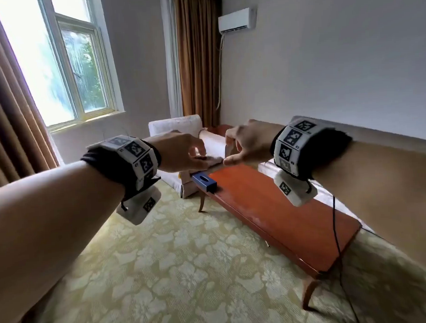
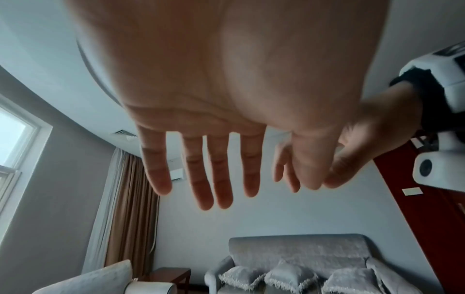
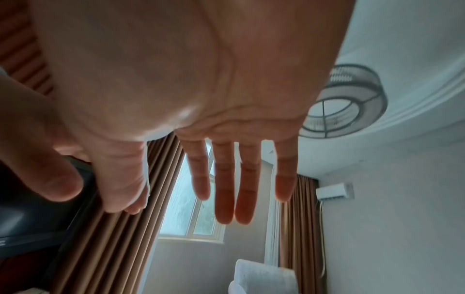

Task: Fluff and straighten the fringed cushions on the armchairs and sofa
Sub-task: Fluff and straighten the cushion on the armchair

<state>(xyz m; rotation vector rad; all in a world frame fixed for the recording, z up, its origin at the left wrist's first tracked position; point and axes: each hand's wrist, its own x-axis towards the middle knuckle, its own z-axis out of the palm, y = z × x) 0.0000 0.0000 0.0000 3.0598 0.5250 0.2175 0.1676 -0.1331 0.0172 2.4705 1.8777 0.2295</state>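
Both my arms are stretched out in front of me at chest height, and neither hand holds anything. My left hand (image 1: 194, 153) and right hand (image 1: 242, 148) hover close together in the air, thumbs nearly touching. In the left wrist view the left hand (image 2: 214, 179) shows straight, spread fingers. The right hand (image 3: 234, 179) looks the same in its own view. Three grey fringed cushions (image 2: 289, 275) lean in a row on the grey sofa (image 2: 302, 250) far below the left hand. A white armchair (image 1: 175, 127) stands beyond my hands, which hide part of its seat.
A long red-brown coffee table (image 1: 270, 207) stands between me and the sofa, with a blue tissue box (image 1: 204, 181) at its far end. A small wooden side table (image 2: 171, 275) fills the corner. Patterned carpet (image 1: 174, 260) spreads to the left, under the window and brown curtains.
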